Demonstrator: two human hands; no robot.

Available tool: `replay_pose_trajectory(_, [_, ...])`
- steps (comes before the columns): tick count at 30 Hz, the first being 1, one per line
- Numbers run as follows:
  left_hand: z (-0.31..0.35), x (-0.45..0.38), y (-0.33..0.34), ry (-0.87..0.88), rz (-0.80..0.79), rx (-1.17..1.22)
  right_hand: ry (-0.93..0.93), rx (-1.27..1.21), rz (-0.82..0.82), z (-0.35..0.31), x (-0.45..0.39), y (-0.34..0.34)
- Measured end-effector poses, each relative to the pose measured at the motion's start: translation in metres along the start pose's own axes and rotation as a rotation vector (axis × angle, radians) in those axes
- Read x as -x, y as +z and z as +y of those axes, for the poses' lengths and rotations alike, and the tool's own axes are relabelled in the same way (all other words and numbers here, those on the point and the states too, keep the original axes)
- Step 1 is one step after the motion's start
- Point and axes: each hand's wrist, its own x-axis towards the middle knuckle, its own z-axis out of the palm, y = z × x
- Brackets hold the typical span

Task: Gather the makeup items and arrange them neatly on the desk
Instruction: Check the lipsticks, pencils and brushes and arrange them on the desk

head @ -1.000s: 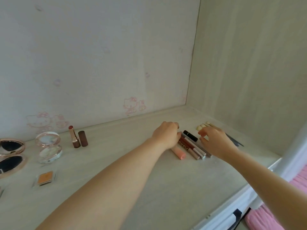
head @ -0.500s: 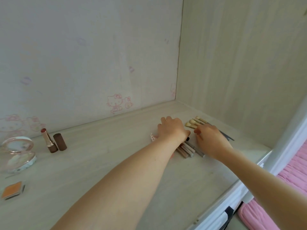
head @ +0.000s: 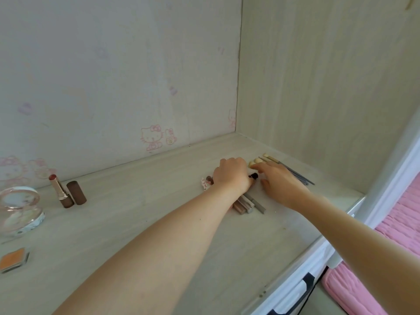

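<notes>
The left hand (head: 231, 176) is lying over the row of tubes and pencils (head: 248, 204) on the tabletop (head: 141, 214); its fingers are curling down on them, but I cannot tell if it is gripping any. The right hand (head: 280, 184) is resting just beside the row, with fingers relaxed and the forefinger reaching toward the brushes (head: 284, 168). The long axes of the sticks are running from near-right to far-left, so both hands are squaring them from the sides. The lipstick (head: 59, 189), its cap (head: 76, 192) and the compact (head: 20, 210) are lying well apart to the left, nearer the left arm.
</notes>
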Motion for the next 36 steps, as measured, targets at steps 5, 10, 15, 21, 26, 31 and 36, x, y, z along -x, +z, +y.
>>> replay_pose_trajectory(5, [-0.001, 0.01, -0.008, 0.058, 0.023, 0.093, 0.025, -0.003, 0.001, 0.0, 0.002, -0.003])
replay_pose_trajectory(10, [-0.014, 0.027, -0.024, 0.149, 0.072, 0.243, 0.07, -0.122, 0.116, -0.014, 0.015, -0.015])
replay_pose_trajectory(15, [-0.038, 0.052, -0.047, 0.19, 0.077, 0.279, 0.037, -0.25, 0.194, -0.043, 0.023, -0.024])
replay_pose_trajectory(21, [-0.089, 0.103, -0.086, 0.176, 0.113, 0.366, -0.035, -0.369, 0.183, -0.101, 0.034, -0.032])
replay_pose_trajectory(26, [-0.133, 0.156, -0.118, 0.114, 0.198, 0.433, -0.089, -0.52, 0.164, -0.167, 0.047, -0.035])
replay_pose_trajectory(31, [-0.185, 0.221, -0.146, 0.054, 0.217, 0.471, -0.219, -0.555, 0.057, -0.236, 0.07, -0.029])
replay_pose_trajectory(36, [-0.23, 0.288, -0.164, -0.016, 0.369, 0.602, -0.199, -0.771, -0.084, -0.306, 0.085, -0.013])
